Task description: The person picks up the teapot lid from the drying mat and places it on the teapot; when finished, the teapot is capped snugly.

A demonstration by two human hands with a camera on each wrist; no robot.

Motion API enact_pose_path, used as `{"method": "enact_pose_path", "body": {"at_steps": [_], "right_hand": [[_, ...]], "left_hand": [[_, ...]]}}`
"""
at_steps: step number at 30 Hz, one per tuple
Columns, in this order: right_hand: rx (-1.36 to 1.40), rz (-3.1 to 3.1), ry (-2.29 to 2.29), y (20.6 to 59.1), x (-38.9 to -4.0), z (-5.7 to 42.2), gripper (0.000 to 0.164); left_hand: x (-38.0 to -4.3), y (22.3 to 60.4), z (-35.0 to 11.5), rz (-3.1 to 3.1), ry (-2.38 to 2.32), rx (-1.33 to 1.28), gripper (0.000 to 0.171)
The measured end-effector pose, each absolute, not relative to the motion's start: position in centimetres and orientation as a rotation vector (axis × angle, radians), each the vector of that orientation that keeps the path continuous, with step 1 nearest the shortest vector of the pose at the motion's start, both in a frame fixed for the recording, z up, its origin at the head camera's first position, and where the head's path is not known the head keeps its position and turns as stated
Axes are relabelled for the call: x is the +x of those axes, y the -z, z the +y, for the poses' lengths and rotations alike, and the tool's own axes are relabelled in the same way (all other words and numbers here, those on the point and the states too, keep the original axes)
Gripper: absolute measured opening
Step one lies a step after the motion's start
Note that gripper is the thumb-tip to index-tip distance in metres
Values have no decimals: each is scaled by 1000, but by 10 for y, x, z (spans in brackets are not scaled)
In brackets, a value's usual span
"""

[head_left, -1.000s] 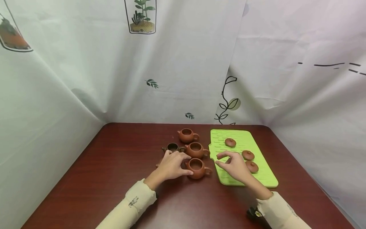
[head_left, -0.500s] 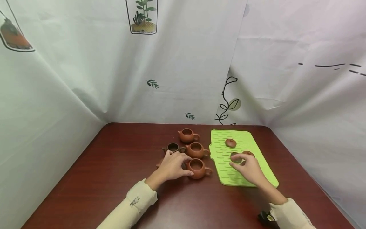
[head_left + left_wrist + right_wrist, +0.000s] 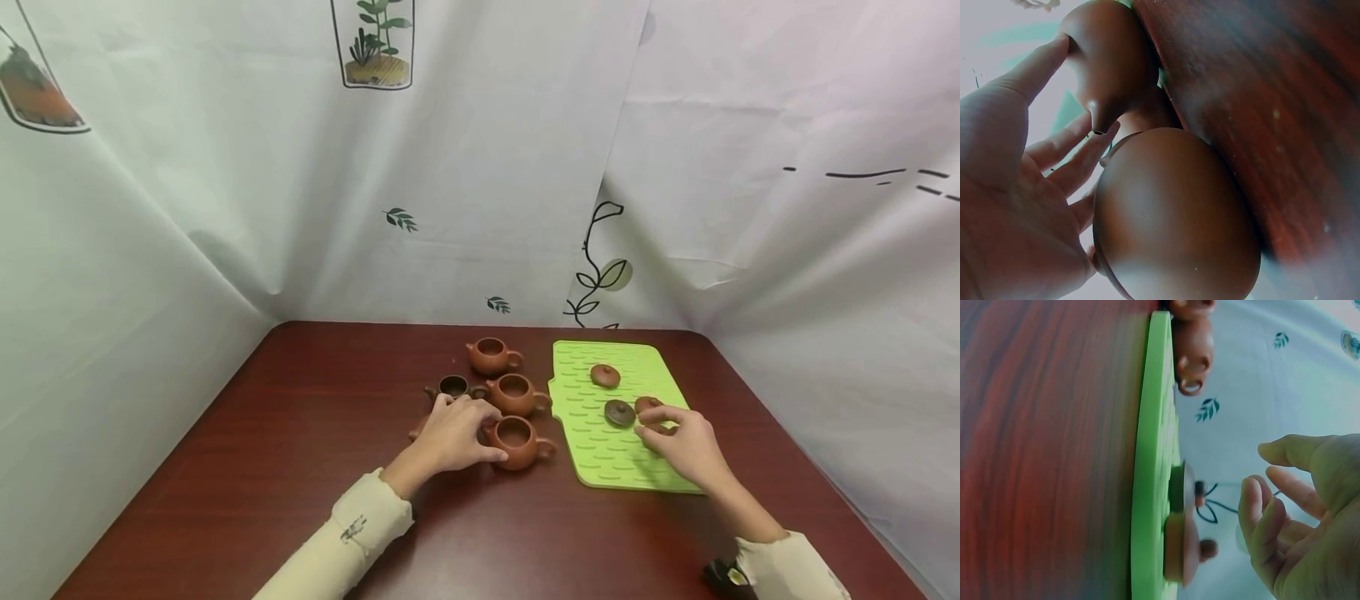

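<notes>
No lettering, brand or number can be read (the small dark print (image 3: pixel 354 528) on the left sleeve (image 3: pixel 322 557) is illegible).

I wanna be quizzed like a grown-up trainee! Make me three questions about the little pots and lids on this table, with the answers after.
1. Pick one: what colour is the mat under the dark lid?
A) blue
B) green
C) white

2. True or false: the dark pot has an open top.

3. Fill the gap: the thumb of the person's ____ hand touches a red pot.

Key:
1. B, green.
2. True: you can see inside it.
3. Left: the left hand reaches over the pots.
</notes>
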State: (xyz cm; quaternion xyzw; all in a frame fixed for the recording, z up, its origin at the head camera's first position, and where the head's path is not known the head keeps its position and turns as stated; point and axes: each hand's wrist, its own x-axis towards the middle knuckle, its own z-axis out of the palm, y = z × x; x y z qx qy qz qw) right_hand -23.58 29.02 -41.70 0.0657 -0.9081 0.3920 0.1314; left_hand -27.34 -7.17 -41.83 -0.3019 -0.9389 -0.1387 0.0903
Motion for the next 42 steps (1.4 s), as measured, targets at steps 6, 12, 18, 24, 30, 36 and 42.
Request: {"method": "enact_pose_path", "body": {"at_steps": [6, 12, 18, 24, 30, 36, 42], "right_hand": [[144, -2695, -1168, 417, -237, 306, 29], [75, -2720, -1121, 423, -238, 315, 38], [54, -2738, -1053, 425, -241, 321, 28], [73, -2785, -982, 426, -244, 325, 27], [66, -2810, -972, 427, -244, 327, 24], [64, -2808, -973, 429, -246, 328, 20], [80, -2797, -972, 429, -246, 327, 19]], "left_hand": [[-275, 417, -71, -2813, 413, -884, 54], [-276, 416, -70, -2826, 459, -884, 54], [-276, 416, -69, -2812, 472, -882, 54], [-276, 416, -68, -2833, 486, -877, 53], [-274, 414, -67, -2862, 493, -875, 54], [-273, 413, -68, -2864, 495, -879, 54], [-274, 414, -68, -2865, 493, -873, 55]]}}
